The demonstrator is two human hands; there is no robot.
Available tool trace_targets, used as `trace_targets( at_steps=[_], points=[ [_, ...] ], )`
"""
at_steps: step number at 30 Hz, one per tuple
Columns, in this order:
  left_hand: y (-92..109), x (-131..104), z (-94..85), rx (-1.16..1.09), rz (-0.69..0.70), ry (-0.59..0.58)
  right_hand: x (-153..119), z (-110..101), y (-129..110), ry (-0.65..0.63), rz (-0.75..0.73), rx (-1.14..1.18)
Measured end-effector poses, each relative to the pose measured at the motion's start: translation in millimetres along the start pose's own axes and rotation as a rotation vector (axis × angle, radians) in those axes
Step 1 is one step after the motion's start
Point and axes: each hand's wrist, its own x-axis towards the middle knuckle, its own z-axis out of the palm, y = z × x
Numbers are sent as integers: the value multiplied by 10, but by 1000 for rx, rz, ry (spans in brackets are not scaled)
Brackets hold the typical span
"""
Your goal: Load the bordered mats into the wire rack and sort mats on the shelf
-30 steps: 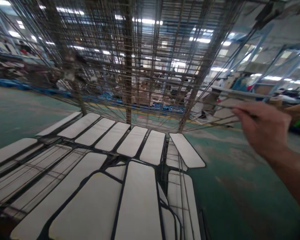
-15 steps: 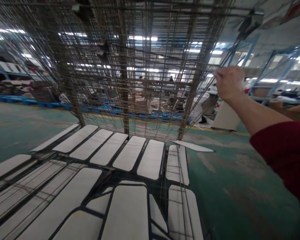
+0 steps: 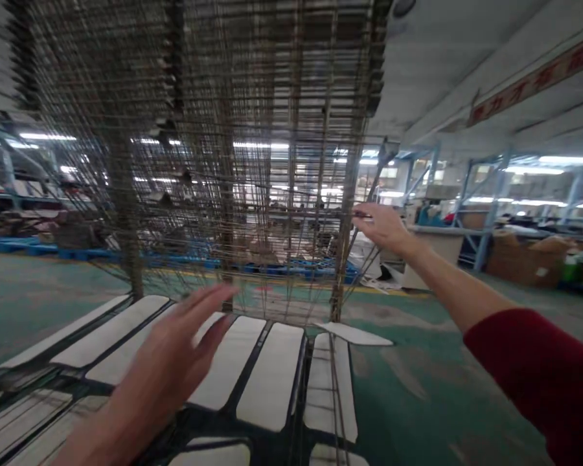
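A tall rack of rusty wire shelves stands in front of me, its upper shelves tilted up in a dense stack. My right hand is closed at the rack's right edge, its fingertips on the wire frame of a raised shelf. Reaching in from the lower left, my left hand is blurred, with fingers stretched out and nothing seen in them. It hangs over rounded white panels with dark borders, lying in rows on the lower shelf. One thin white panel juts past the right side.
Green floor runs around the rack. Behind it are blue pallets with piled goods. Blue shelving frames, a cardboard box and a pale cabinet stand at the right. A red-lettered banner hangs above.
My left hand has come into view from the lower left. In the picture, my right hand is lower and further left, still at the rack's edge. The view has tilted up and turned right.
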Motion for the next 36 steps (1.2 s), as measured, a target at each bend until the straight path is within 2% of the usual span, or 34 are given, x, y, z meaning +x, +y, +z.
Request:
trace_targets(
  at_steps=[3, 5, 7, 8, 10, 12, 17, 20, 22, 25, 27, 29, 31, 33, 36],
  points=[
    [7, 803, 697, 35, 100, -11, -72, -42, 23, 58, -36, 119],
    [43, 1239, 1124, 144, 145, -65, -157, -80, 20, 80, -57, 167],
    [76, 1501, 1403, 232, 178, -93, -285, -124, 22, 126, -94, 122],
    [82, 1576, 1477, 266, 186, -114, -358, -143, 33, 166, -109, 40],
    [68, 1661, 1512, 311, 204, -170, -483, -164, 92, 250, -106, -189],
    [23, 1715, 1454, 329, 226, -227, -529, -140, 205, 278, -92, -338],
    [-169, 1860, 1274, 310, 253, -360, -229, 73, 533, 171, -204, -245],
    [-263, 1890, 1280, 296, 196, -370, -30, 175, 649, 156, -159, -250],
    [-297, 1846, 1330, 280, 148, -330, 31, 220, 702, 155, -125, -217],
    [-341, 1687, 1394, 282, 79, -205, 38, 257, 736, 204, -137, -133],
    [-400, 1581, 1422, 301, 54, -142, 18, 269, 715, 291, -163, -42],
    [-494, 1545, 1473, 302, 49, -143, 5, 289, 672, 395, -131, 45],
    [-614, 1607, 1576, 279, 60, -172, 24, 337, 636, 428, -49, 56],
    [-740, 1750, 1729, 239, 60, -198, 94, 427, 639, 362, 8, -29],
    [-886, 2000, 1983, 194, 39, -241, 293, 606, 731, 248, 5, -139]
  ],
)
